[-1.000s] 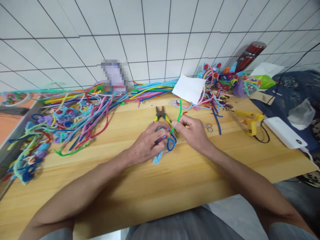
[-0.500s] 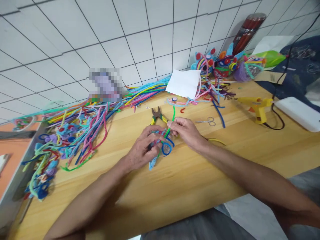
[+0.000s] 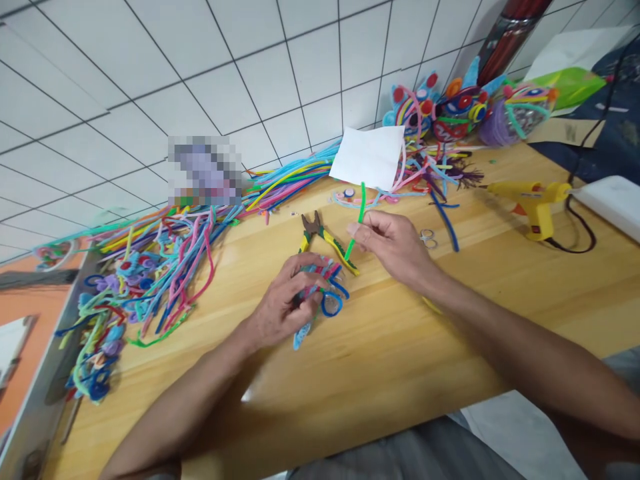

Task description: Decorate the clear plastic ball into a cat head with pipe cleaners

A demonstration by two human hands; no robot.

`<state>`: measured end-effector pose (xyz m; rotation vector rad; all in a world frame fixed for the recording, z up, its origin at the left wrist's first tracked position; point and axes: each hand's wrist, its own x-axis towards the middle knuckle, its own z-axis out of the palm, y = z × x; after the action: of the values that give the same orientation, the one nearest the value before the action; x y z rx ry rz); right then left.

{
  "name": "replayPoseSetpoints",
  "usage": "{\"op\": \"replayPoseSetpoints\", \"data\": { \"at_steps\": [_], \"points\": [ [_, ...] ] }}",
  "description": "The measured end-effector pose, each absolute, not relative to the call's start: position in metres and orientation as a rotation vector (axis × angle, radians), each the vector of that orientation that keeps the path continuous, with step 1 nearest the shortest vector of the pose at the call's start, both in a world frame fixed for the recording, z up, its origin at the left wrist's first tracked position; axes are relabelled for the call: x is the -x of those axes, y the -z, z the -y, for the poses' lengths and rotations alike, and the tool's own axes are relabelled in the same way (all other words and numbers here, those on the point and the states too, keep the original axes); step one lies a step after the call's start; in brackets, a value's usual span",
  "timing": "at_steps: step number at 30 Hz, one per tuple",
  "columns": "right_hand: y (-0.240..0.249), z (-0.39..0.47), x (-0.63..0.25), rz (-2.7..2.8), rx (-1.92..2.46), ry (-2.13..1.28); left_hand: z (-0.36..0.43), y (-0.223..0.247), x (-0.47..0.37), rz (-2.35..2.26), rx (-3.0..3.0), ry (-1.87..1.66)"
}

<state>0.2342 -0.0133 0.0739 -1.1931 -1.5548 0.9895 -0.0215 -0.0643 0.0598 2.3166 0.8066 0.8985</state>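
My left hand is wrapped round a small craft piece with blue loops, pink and red stripes and a light blue tip; the fingers hide much of it. To its upper right, my right hand pinches a short green pipe cleaner, which stands nearly upright, apart from the craft piece. Pliers with yellow and green handles lie spread on the wooden table, just beyond my left hand. Small scissors are partly hidden behind my right hand.
Bundles of coloured pipe cleaners spread over the left and back. A white sheet lies on some. Decorated figures stand at the back right, near a yellow glue gun with a black cord. A yellow strip lies beneath my right forearm.
My right hand has moved right and up with the green pipe cleaner, away from the craft piece. More of the pliers shows. My left hand keeps its hold. The view has shifted slightly.
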Motion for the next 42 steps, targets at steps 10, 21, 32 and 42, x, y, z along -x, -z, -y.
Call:
{"op": "replayPoseSetpoints", "data": {
  "at_steps": [10, 21, 32, 42],
  "points": [
    [-0.072, 0.033, -0.224, 1.648, 1.173, -1.089, 0.061, -0.062, 0.022, -0.836, -2.203, -0.913],
    [-0.055, 0.054, -0.198, 1.746, 1.123, -1.023, 0.063, -0.054, 0.015, -0.83, -2.118, -0.998],
    [-0.048, 0.048, -0.196, 1.577, 1.14, -1.215, 0.06, -0.061, 0.017, -0.816, -1.946, -0.917],
    [-0.047, 0.05, -0.198, 1.591, 1.129, -1.197, 0.061, -0.056, 0.006, -0.94, -1.8, -0.91]
  ]
}}
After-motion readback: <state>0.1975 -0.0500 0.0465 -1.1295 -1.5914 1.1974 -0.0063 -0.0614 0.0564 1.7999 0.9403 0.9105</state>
